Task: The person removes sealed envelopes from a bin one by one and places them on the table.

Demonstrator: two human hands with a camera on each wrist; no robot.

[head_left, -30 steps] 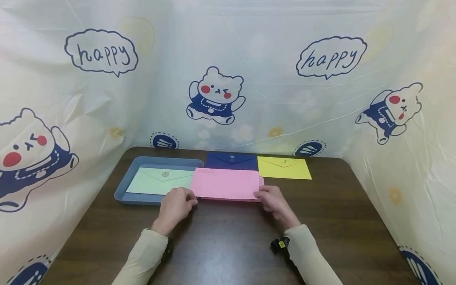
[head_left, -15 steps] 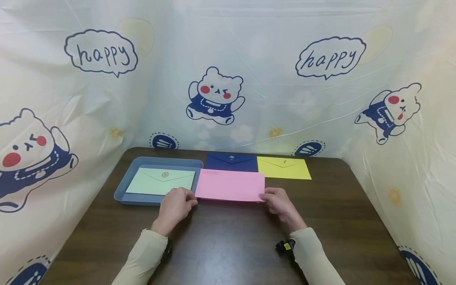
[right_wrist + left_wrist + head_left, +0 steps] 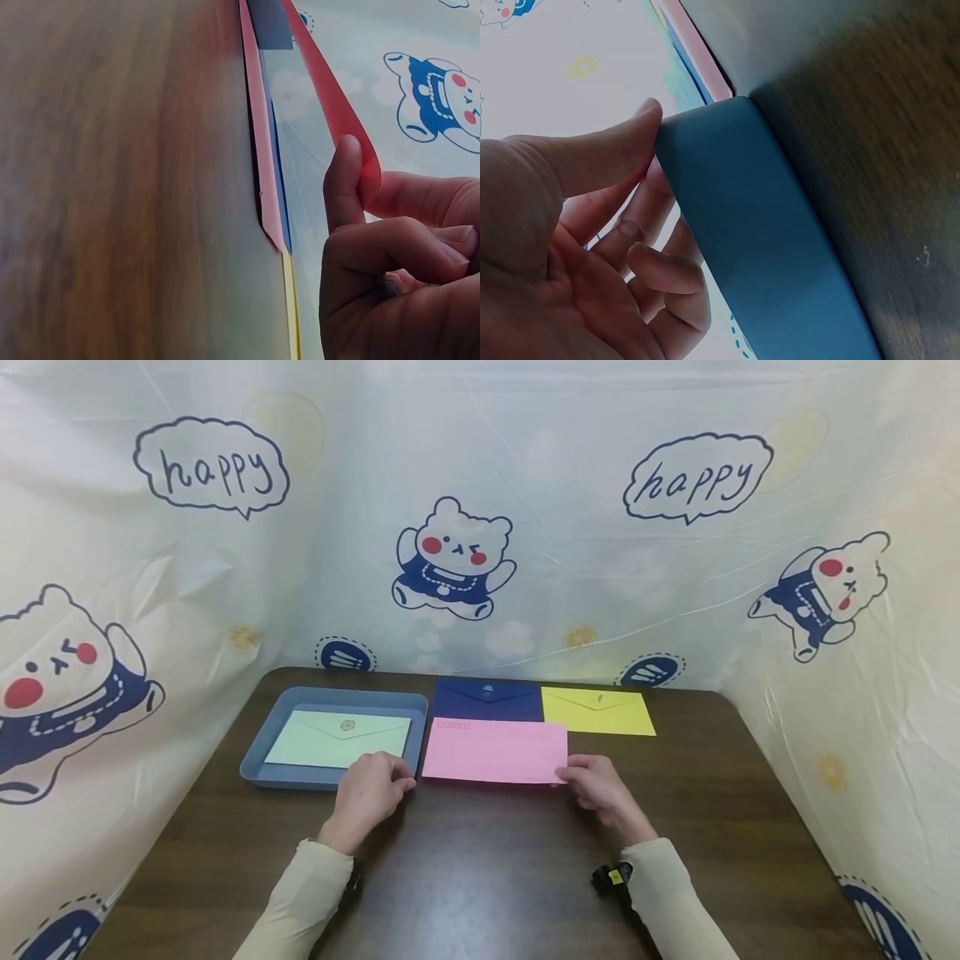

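Observation:
A pink envelope [image 3: 495, 750], its plain side up, is pinched at its near right corner by my right hand [image 3: 600, 783]. The right wrist view shows this held envelope [image 3: 339, 97] raised above a second pink envelope [image 3: 260, 142] that lies on the table; in the head view the held one hides the second. My left hand [image 3: 373, 795] grips the rim of the blue tray [image 3: 258, 760] near its front right corner, thumb and fingers on either side of the wall [image 3: 739, 217]. Inside the tray lies a light green envelope [image 3: 337, 742], flap side up.
A dark blue envelope [image 3: 487, 700] and a yellow envelope [image 3: 600, 712] lie side by side behind the pink one. The dark brown table [image 3: 480, 868] runs back to a printed curtain [image 3: 570, 552], which also hangs along both sides.
My right hand has moved right with the pink envelope, drawing it away from over the tray's edge and covering the second pink envelope. My left hand stays at the tray.

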